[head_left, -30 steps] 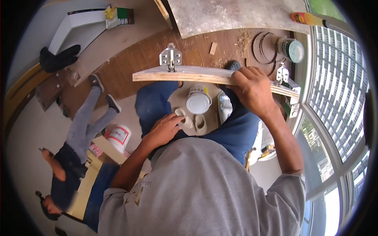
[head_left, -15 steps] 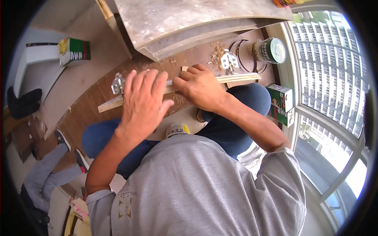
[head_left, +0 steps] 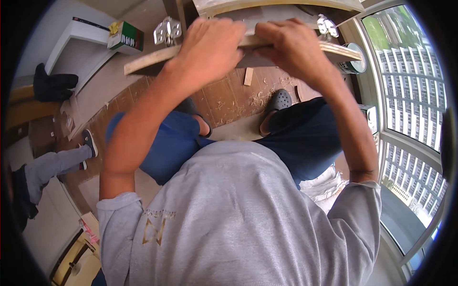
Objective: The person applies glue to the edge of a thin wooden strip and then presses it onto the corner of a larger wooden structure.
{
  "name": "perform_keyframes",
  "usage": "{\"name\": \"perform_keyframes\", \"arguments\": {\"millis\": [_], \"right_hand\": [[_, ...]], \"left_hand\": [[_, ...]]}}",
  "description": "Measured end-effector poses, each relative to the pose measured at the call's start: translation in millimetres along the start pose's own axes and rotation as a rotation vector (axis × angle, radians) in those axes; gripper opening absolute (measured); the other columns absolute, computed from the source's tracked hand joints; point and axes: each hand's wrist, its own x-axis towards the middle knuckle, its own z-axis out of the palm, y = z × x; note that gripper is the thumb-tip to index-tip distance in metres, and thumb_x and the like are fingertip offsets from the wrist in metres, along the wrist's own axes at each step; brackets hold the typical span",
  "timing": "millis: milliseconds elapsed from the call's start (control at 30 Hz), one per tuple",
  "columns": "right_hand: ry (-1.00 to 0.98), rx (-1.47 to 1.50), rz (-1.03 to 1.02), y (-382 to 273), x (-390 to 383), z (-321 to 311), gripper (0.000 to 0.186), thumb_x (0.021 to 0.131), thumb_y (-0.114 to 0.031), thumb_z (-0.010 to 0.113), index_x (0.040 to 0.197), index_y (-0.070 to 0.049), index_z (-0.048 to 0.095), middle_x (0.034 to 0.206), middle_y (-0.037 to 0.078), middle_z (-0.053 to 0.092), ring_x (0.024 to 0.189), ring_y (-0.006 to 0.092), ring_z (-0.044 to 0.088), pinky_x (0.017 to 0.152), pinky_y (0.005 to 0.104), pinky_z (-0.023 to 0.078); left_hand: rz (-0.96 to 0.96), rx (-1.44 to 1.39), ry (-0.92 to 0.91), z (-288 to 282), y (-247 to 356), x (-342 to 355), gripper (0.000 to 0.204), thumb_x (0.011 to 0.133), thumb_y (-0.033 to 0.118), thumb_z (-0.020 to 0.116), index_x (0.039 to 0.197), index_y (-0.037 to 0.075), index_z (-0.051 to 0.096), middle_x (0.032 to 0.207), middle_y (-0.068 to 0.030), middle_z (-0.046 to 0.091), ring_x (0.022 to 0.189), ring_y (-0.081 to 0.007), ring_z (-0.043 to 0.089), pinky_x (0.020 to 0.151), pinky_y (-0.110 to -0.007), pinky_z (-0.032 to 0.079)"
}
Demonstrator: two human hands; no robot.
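At the upper middle, I grip a long plywood board point(head_left: 148, 63) with both hands, my left hand point(head_left: 208, 47) left of its middle and my right hand point(head_left: 292, 50) right of it. Fingers of both hands curl over its far edge. A metal hinge point(head_left: 168, 31) stands up near the board's left end and another hinge point(head_left: 327, 26) near its right end. Just beyond the board is a pale wooden cabinet point(head_left: 276, 4); whether the two touch is hidden.
A co-worker's legs point(head_left: 59, 157) are at the left. Wood shavings and an offcut point(head_left: 248, 76) lie on the floor point(head_left: 224, 90). A green box point(head_left: 125, 37) and dark cloth point(head_left: 50, 83) are upper left, a can point(head_left: 355, 59) by the window point(head_left: 410, 95) at right.
My left hand has come from near my lap onto the board, its fingers now curled over it. Both hands and the board have moved up and forward toward the cabinet.
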Motion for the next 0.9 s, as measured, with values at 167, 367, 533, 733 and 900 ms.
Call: {"name": "perform_keyframes", "arguments": {"millis": [167,367,533,733,900], "right_hand": [[0.071,-0.07,-0.059,1.5,-8.4,-27.0,0.028,0.086,-0.022,0.082,0.1,-0.009,0.062,0.088,0.012,0.071,0.091,0.037,0.07,0.094,0.0485,0.05],[0.0,-0.071,0.084,42.5,-61.1,-47.7,0.026,0.086,-0.021,0.08,0.094,-0.007,0.06,0.085,0.013,0.069,0.089,0.0408,0.068,0.092,0.0494,0.051],[-0.074,-0.036,0.162,26.8,-71.7,-74.5,0.026,0.082,-0.016,0.081,0.094,-0.006,0.061,0.088,0.012,0.066,0.09,0.0389,0.066,0.106,0.0521,0.048],[-0.21,-0.108,0.461,59.4,-126.3,-88.8,0.029,0.075,-0.003,0.079,0.099,-0.002,0.064,0.093,0.013,0.067,0.095,0.0372,0.066,0.12,0.0555,0.039],[-0.233,-0.104,0.587,77.3,-138.2,-84.1,0.034,0.07,0.0,0.081,0.1,0.0,0.064,0.097,0.013,0.07,0.096,0.0356,0.067,0.122,0.0563,0.038]], "left_hand": [[-0.012,0.22,-0.047,-45.4,33.2,7.9,0.043,0.093,0.039,0.085,0.118,0.007,0.072,0.126,-0.0106,0.076,0.114,-0.027,0.072,0.102,-0.048,0.051],[0.177,-0.26,-0.573,-41.4,75.3,-69.9,0.031,0.1,0.029,0.067,0.1,-0.001,0.07,0.099,-0.0221,0.075,0.097,-0.0425,0.073,0.086,-0.05,0.056],[-0.053,-0.222,-1.271,206.2,38.7,-113.7,0.03,0.094,0.011,0.065,0.114,-0.007,0.077,0.118,-0.0281,0.075,0.111,-0.044,0.073,0.089,-0.052,0.06],[-0.097,-0.154,-0.581,446.0,-12.5,-104.1,0.054,0.096,0.017,0.064,0.149,0.007,0.057,0.144,-0.0188,0.064,0.118,-0.0332,0.07,0.091,-0.05,0.058],[-0.103,-0.318,-0.434,484.5,-28.8,-99.6,0.059,0.095,0.023,0.067,0.152,0.016,0.055,0.17,-0.019,0.033,0.142,-0.0418,0.05,0.103,-0.055,0.05]]}}
